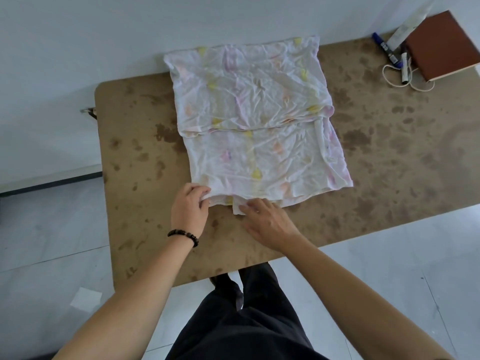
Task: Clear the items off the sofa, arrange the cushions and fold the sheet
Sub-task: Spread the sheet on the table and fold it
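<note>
Folded sheet (254,105) on the table (389,152)

At the table's near edge the left hand (191,211) pinches the sheet's corner — the right hand (267,222) lies flat, fingers straight, on its hem; a notebook (446,45) at the table's far-right corner

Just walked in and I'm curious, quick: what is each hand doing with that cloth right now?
Left hand: fingers curled, pinching the near edge of the sheet.
Right hand: open, straight fingers resting on the sheet's near edge.
</note>
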### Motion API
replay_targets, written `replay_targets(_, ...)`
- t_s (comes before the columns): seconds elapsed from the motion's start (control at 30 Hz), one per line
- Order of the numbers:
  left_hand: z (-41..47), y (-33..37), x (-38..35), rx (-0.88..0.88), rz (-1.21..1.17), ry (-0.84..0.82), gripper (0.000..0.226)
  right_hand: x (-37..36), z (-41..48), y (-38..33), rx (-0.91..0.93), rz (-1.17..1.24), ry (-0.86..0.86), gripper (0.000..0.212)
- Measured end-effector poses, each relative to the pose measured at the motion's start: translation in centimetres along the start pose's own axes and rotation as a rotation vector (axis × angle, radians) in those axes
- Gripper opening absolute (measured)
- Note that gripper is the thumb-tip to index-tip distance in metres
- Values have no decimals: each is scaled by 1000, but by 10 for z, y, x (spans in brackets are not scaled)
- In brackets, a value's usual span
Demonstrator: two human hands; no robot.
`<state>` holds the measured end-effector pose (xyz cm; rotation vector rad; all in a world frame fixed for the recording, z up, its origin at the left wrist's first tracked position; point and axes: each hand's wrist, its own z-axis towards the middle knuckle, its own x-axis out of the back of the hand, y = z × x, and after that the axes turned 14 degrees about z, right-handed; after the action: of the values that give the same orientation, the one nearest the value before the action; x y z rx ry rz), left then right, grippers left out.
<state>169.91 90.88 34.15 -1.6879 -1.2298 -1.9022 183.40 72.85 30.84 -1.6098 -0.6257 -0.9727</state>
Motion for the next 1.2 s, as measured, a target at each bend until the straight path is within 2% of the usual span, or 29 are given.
replay_targets(0.07, -8, -6, -1, -7, 12, -7, 22, -16, 3, -12, -31, -55, -8, 48)
replay_targets(0.17, -23, -18, -6, -12, 62, -90, 22, -25, 6, -26, 31, -96, -47, 57)
replay_targets(0.27, -35, -32, -11, -42, 175, -209, 25, -16, 4, -21, 44, 16, -83, 44)
replay_targets(0.33, -38, -32, -10, -55, 210, -202, 20, -1, -1, -9, -29, 169, 39, 30)
replay_targets(0.4, -36, -25, -9, 48, 163, -126, 15, 19, -8, 12, -185, 250, 285, 27)
replay_targets(0.47, -26, -17, -10, 310, 47, -135, 40, 39, -11, 39, -446, 228, 482, 25)
replay_targets(0.53, -10, -7, -11, 590, -102, -229, 77, 59, -9, 69, -801, 211, 528, 47)
replay_targets(0.57, -3, -1, -9, 677, -153, -292, 84, 69, -7, 81, -972, 240, 518, 64)
replay_targets(0.63, 10, 12, -7, 760, -222, -394, 75, 85, -3, 100, -1202, 328, 500, 86)
replay_targets(0.7, 17, 20, -11, 800, -328, -409, 57, 92, -2, 111, -1299, 353, 462, 83)
replay_targets(0.8, 14, 23, -18, 840, -574, -393, 28, 99, -3, 111, -1262, 567, 475, 36)
replay_targets(0.83, 9, 21, -18, 843, -650, -380, 22, 100, -5, 107, -1238, 659, 494, 30)
replay_targets(0.9, 0, 15, -12, 836, -818, -348, 19, 104, -11, 98, -1237, 852, 580, 32)
replay_targets(1.0, -13, 0, 0, 826, -1118, -388, 33, 105, -27, 94, -1261, 1192, 733, 46)
replay_targets(1.03, -16, -5, 5, 818, -1193, -394, 36, 106, -34, 90, -1253, 1287, 759, 43)
replay_targets(1.1, -24, -12, 15, 818, -1281, -379, 39, 108, -50, 75, -1217, 1406, 801, 31)
replay_targets(1.2, -42, -21, 27, 857, -1279, -355, 33, 97, -78, 52, -1196, 1447, 839, 29)
